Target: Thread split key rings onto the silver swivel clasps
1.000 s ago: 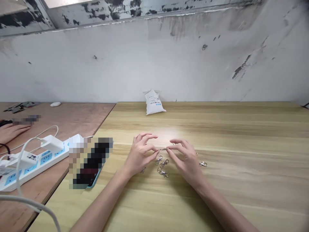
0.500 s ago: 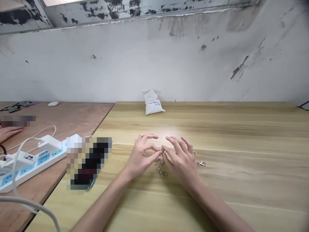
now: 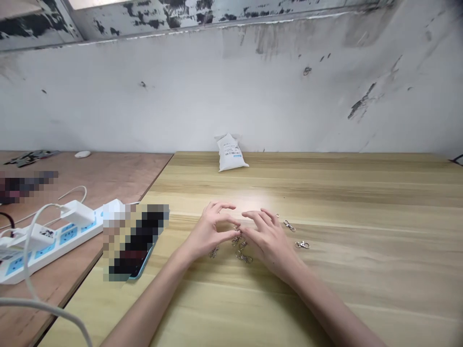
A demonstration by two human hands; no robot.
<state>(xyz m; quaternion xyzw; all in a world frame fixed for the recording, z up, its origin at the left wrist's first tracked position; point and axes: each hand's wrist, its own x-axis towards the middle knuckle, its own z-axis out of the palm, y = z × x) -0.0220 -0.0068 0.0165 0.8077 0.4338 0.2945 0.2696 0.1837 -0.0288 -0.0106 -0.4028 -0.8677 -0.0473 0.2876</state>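
My left hand (image 3: 210, 233) has its thumb and index finger closed at the tips, with the other fingers stretched out above. Opposite it, my right hand (image 3: 266, 241) pinches at the same spot, fingertips nearly meeting. Between them is a small silvery metal clasp (image 3: 237, 229), mostly hidden by the fingers. Right below lie several metal swivel clasps (image 3: 244, 258) in a loose cluster. Another shiny piece (image 3: 214, 251) rests under my left hand. To the right of my right hand lie two separate clasps, one nearer (image 3: 289, 225) and one farther out (image 3: 302, 245).
A white labelled packet (image 3: 232, 153) stands near the wall. At left are a blurred phone-like item with a teal edge (image 3: 144, 262), a power strip (image 3: 54, 248) with white chargers, and cables. A small white oval object (image 3: 82, 154) lies on the brown table (image 3: 119, 168).
My hands stay together, lowered slightly, the right one shifted a little left. A clasp beside the right hand and a metal piece under the left hand now show more fully.
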